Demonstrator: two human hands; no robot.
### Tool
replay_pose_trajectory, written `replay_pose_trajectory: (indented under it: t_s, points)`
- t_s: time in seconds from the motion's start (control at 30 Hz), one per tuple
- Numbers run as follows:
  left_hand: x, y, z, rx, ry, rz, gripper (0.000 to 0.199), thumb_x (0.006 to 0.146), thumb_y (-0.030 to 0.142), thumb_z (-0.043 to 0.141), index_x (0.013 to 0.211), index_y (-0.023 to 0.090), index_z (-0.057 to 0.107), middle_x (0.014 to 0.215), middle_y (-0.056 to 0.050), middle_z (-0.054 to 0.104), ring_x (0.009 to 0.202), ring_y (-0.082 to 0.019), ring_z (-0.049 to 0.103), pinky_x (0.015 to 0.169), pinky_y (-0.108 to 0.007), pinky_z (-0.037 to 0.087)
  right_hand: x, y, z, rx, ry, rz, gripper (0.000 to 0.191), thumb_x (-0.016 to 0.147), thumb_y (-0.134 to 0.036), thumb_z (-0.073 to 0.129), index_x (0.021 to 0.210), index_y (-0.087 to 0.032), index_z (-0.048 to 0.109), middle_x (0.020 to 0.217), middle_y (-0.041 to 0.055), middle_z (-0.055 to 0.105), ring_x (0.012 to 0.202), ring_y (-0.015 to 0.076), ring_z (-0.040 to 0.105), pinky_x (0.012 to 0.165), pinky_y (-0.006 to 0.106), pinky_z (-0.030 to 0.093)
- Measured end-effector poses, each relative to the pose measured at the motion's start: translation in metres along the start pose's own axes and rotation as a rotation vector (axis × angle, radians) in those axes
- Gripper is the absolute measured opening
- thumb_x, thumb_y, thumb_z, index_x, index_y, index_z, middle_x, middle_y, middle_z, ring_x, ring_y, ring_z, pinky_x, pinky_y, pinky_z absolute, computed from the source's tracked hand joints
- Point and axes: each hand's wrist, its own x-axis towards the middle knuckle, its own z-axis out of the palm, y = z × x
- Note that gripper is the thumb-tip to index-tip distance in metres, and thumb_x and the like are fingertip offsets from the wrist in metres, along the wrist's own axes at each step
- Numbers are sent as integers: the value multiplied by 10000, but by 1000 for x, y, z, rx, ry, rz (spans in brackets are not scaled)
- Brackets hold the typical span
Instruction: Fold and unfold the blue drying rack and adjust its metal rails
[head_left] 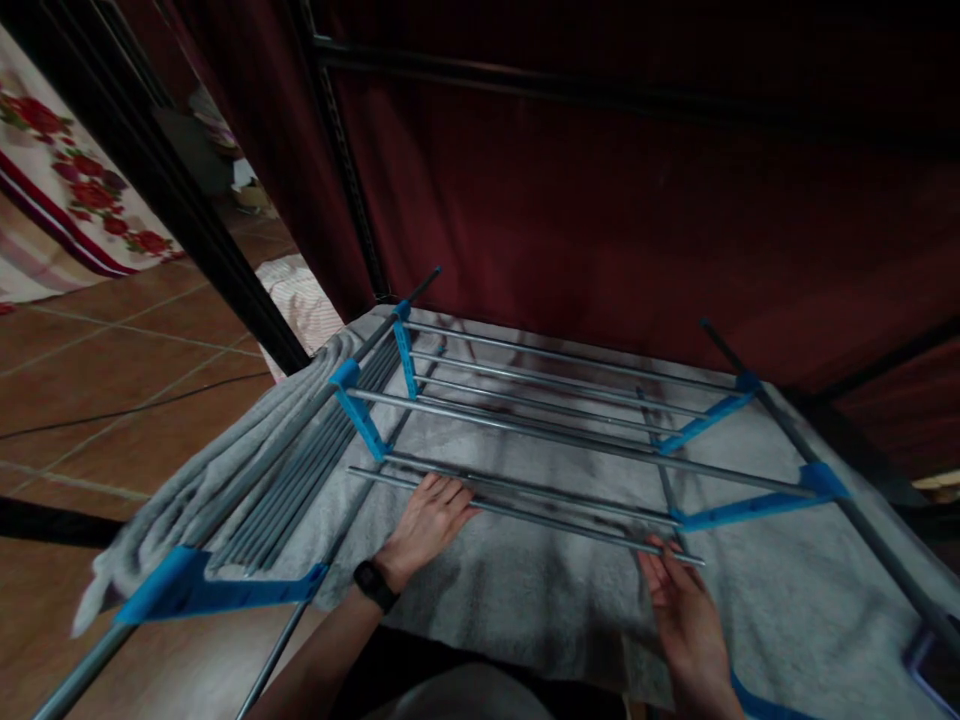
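A loose grey metal rod (555,523) lies crosswise in front of me, its two ends apart from the blue brackets. My left hand (431,520), with a dark watch on the wrist, has its fingers closed over the rod left of its middle. Near the right end, my right hand (679,610) pinches the same rod from below. Just beyond it stands a partly built rack of grey tubes with a blue plastic bracket (364,420) on the left and another blue bracket (757,508) on the right. Several rods (517,430) span between these brackets.
Several loose rods (307,485) lie side by side on a grey blanket (540,600) at left. Another blue bracket (217,590) sits on the left tube nearer me. A dark red curtain (562,220) and black frame bars stand behind. Brown floor tiles (142,350) show left.
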Motion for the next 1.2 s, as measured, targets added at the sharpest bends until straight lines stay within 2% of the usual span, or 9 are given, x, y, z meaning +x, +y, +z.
replay_pose_trajectory:
  t_s: [0.1,0.17,0.37,0.53,0.9,1.2]
  points:
    - [3,-7,-6,12,69,20,273,1032,348,457,1047,207,691,963,-47,722,910,-220,651,900,-396,434,3,-21,19,210,53,126,213,670,-310,844,809,-265,690,976,6,750,979,202,720,932,368,596]
    - [6,-13,-8,22,124,49,277,1030,348,453,1042,215,696,952,-38,735,880,-215,663,862,-385,439,6,-36,34,310,41,157,249,654,-261,860,836,-241,692,945,-6,754,950,174,720,901,305,598]
    - [17,-20,-9,41,229,106,297,1028,382,446,971,223,691,885,-26,741,820,-224,680,806,-387,441,18,-70,62,405,29,78,261,681,-233,866,838,-230,657,914,-7,745,918,165,728,867,300,600]
    - [25,-16,-8,59,290,141,296,1029,387,450,975,208,679,877,-34,749,794,-230,686,771,-383,446,26,-82,64,434,34,77,314,632,-236,886,825,-246,638,892,-26,737,857,152,723,791,279,603]
    - [42,-6,-9,7,322,137,324,1016,436,485,980,186,688,860,-48,745,760,-220,684,739,-368,453,35,-98,60,483,53,51,273,603,-191,873,747,-243,647,865,-50,726,876,134,701,812,265,580]
    - [49,-1,-7,2,350,155,302,1004,416,522,970,170,694,854,-50,746,747,-216,680,735,-358,446,44,-101,56,446,50,25,262,626,-234,891,763,-228,668,865,-43,732,870,122,704,793,236,589]
